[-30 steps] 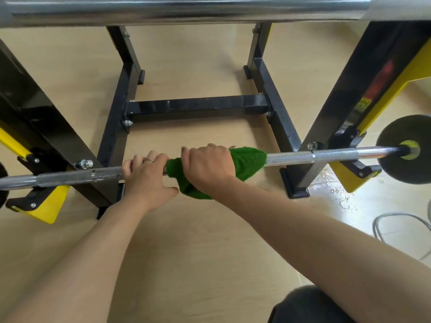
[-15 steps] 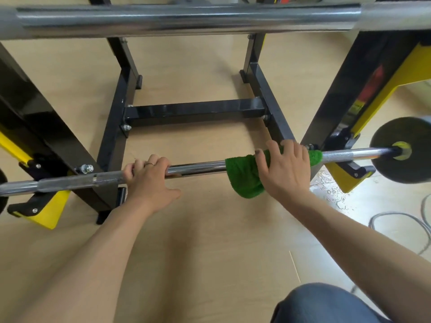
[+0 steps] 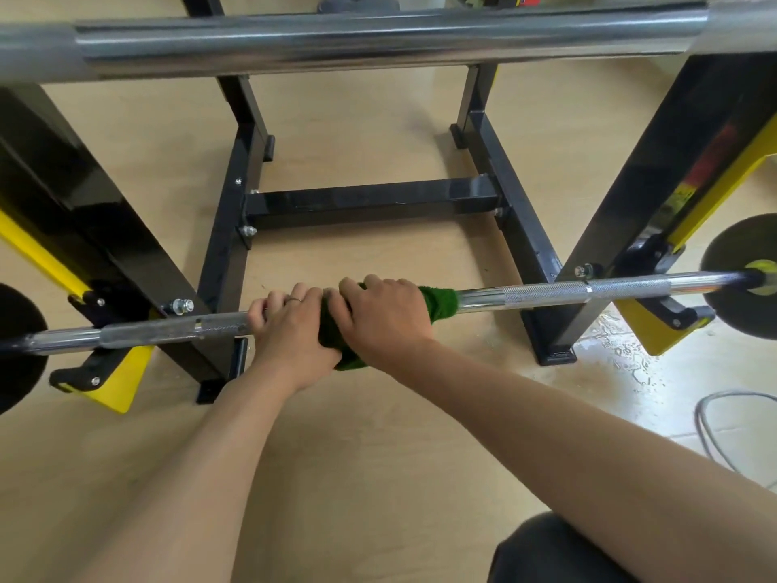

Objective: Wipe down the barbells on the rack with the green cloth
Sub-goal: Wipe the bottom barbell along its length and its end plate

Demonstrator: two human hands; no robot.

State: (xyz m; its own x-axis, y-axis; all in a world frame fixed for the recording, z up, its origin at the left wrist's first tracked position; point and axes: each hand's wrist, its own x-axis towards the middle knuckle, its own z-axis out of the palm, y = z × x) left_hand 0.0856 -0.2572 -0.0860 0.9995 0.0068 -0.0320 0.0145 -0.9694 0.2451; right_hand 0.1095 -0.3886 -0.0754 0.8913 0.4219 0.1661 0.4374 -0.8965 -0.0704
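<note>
At mid-bar, right hand [image 3: 384,319] gripping tight around the cloth [image 3: 439,302], wrapping it over the lower bar [image 3: 546,294]; green folds showing past the knuckles and hanging under the palm. Just beside it, touching, left hand [image 3: 290,334] closing bare on the same bar, ring [image 3: 295,300] showing on one finger. Either side of the hands, knurled steel running out to yellow hooks [image 3: 649,332] on the black rack [image 3: 656,195], ending at dark plates [image 3: 742,263] left and right. Above, nearer the camera, lying across the rack, a thicker upper bar [image 3: 378,40]. Beyond, a black crossbrace [image 3: 370,199] sitting on the wood floor [image 3: 357,456]. Far right, wet patches [image 3: 618,347] glinting on the floor beside a grey cable [image 3: 710,427].
</note>
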